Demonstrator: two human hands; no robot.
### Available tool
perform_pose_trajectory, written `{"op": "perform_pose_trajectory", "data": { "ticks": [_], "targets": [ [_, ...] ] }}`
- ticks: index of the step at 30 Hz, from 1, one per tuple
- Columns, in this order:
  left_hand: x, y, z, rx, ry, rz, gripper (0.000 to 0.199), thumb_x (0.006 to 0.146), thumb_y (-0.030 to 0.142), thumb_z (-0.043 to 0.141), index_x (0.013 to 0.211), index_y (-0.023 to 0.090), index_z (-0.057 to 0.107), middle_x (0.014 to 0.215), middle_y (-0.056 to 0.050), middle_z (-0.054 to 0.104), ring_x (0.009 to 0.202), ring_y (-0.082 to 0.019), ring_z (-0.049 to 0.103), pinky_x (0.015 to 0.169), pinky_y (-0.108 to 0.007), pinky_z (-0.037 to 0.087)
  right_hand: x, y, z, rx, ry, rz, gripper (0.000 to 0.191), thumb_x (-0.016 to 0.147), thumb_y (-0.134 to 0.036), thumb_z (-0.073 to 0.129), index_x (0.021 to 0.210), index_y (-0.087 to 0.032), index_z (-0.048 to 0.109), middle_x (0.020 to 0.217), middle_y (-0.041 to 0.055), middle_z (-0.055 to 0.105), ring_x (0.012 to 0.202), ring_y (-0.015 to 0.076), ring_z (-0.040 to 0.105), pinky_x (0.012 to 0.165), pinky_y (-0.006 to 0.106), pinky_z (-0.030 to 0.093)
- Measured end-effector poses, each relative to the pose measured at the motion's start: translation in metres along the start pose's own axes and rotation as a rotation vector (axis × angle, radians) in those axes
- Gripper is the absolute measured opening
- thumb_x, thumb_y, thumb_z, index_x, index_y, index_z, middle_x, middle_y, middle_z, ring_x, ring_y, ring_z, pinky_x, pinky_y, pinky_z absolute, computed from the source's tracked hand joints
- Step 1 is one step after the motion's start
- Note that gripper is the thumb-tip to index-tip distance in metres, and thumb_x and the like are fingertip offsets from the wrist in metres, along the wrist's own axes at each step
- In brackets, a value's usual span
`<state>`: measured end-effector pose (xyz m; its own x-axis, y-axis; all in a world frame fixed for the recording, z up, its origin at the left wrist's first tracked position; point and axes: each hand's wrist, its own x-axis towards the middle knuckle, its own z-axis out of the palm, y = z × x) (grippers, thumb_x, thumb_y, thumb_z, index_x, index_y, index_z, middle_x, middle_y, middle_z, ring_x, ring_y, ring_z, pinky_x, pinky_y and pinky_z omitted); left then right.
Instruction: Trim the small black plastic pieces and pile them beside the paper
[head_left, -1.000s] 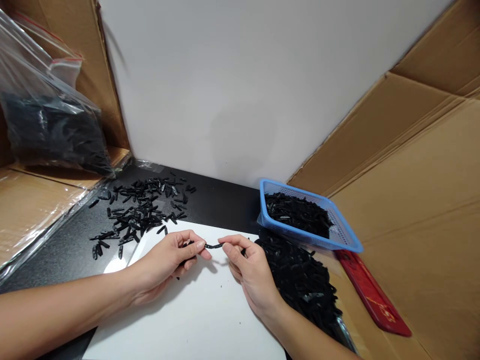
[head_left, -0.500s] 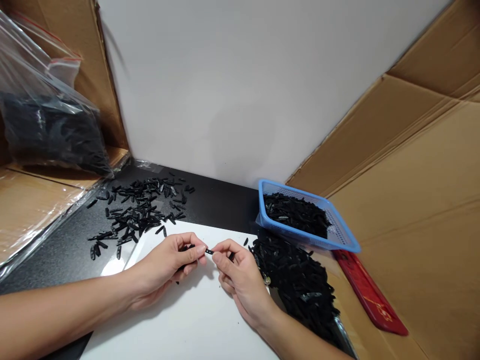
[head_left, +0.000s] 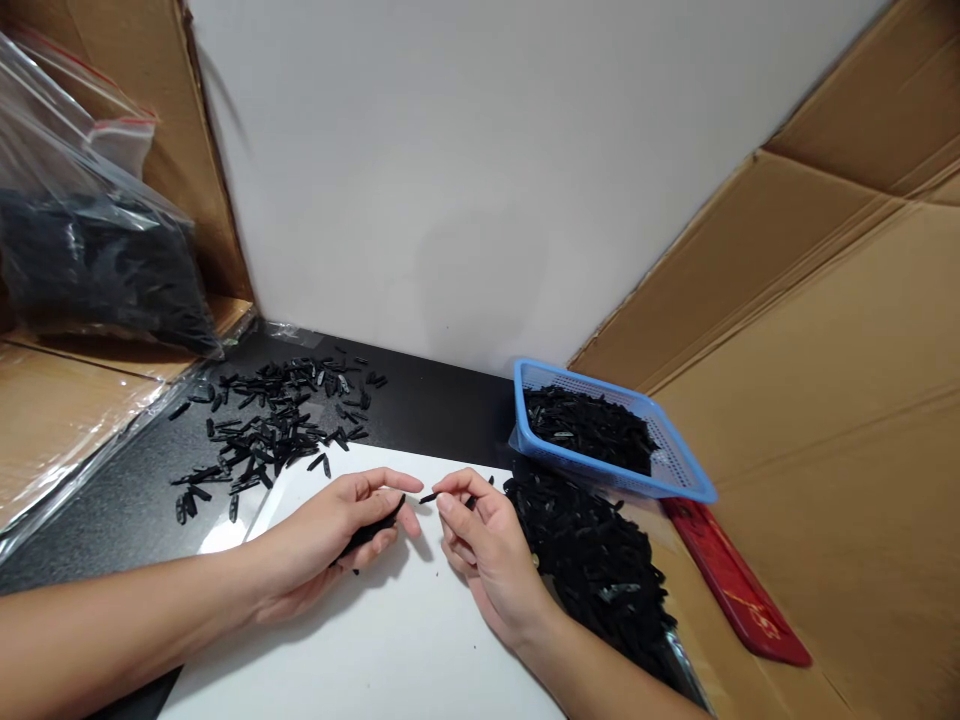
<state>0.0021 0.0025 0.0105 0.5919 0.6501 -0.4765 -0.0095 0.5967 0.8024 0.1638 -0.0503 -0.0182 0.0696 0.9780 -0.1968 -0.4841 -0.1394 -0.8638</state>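
Note:
My left hand (head_left: 367, 520) is curled around several slim black pieces (head_left: 379, 528) lying along its palm, with the index finger stretched out towards the right. Between the thumb and index finger of my right hand (head_left: 480, 530) is pinched one small narrow black piece (head_left: 428, 498), its tip pointing left at my other fingers. Another dark piece shows behind the right thumb, partly hidden by the fingers. Both hands are over a white board (head_left: 390, 640). Right beside my right hand spreads a large heap of similar black pieces (head_left: 600, 570).
A blue plastic basket (head_left: 615, 470) of black pieces stands behind the heap. Loose black pieces (head_left: 277, 420) lie scattered on the dark tabletop at left. A clear bag (head_left: 97, 260) of dark pieces rests on cardboard. A red, flat object (head_left: 739, 585) lies at right, by the cardboard wall (head_left: 840, 350).
My hands have moved slightly apart; the small piece both were touching is now in my right fingers alone. My left index finger has straightened, showing the pieces in the palm.

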Motion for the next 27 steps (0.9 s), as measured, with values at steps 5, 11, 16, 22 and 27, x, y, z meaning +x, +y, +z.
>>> {"op": "perform_pose_trajectory", "data": {
  "ticks": [5,11,16,22,27],
  "targets": [
    [0.002,0.001,-0.001,0.085,-0.02,0.017,0.024,0.078,0.038,0.069,0.086,0.017,0.059,0.063,0.005,0.058,0.049,-0.005,0.03,0.043,-0.018,0.017,0.0,-0.001,-0.001,0.024,-0.044,-0.006,0.026,0.068,-0.031,0.079,0.08,-0.017,0.06,0.056,-0.0098,0.038,0.04,0.0009,0.022,0.037,0.016,0.012],
    [0.001,0.001,-0.001,0.082,-0.022,0.032,0.029,0.077,0.045,0.068,0.086,0.018,0.06,0.062,0.006,0.056,0.047,-0.005,0.029,0.043,-0.02,0.016,-0.002,-0.003,0.001,0.028,-0.034,0.016,0.028,0.066,-0.031,0.079,0.079,-0.017,0.058,0.055,-0.0095,0.04,0.04,0.002,0.02,0.038,0.017,0.012],
    [-0.001,0.003,0.002,0.078,-0.02,0.039,0.028,0.079,0.043,0.066,0.089,0.018,0.062,0.059,0.006,0.053,0.046,-0.005,0.027,0.044,-0.021,0.016,-0.004,-0.01,0.001,0.151,-0.121,0.063,0.019,0.074,-0.029,0.066,0.07,-0.017,0.053,0.064,-0.001,0.057,0.042,0.0037,0.025,0.037,0.017,0.013],
    [-0.006,0.004,0.003,0.086,-0.031,0.035,0.026,0.081,0.033,0.063,0.103,0.019,0.062,0.071,0.003,0.059,0.051,-0.007,0.031,0.046,-0.021,0.018,-0.004,-0.005,0.001,0.053,-0.145,0.102,0.028,0.081,-0.039,0.064,0.071,-0.017,0.051,0.061,-0.0035,0.054,0.039,0.0027,0.025,0.035,0.017,0.009],
    [-0.007,0.004,0.004,0.127,-0.047,0.046,0.026,0.081,0.031,0.062,0.105,0.021,0.056,0.073,0.003,0.063,0.055,-0.008,0.036,0.05,-0.02,0.024,-0.004,0.002,0.003,-0.036,-0.117,0.124,0.033,0.078,-0.043,0.07,0.075,-0.02,0.048,0.047,-0.0121,0.037,0.037,0.0021,0.014,0.035,0.017,0.008]
  ]
}}
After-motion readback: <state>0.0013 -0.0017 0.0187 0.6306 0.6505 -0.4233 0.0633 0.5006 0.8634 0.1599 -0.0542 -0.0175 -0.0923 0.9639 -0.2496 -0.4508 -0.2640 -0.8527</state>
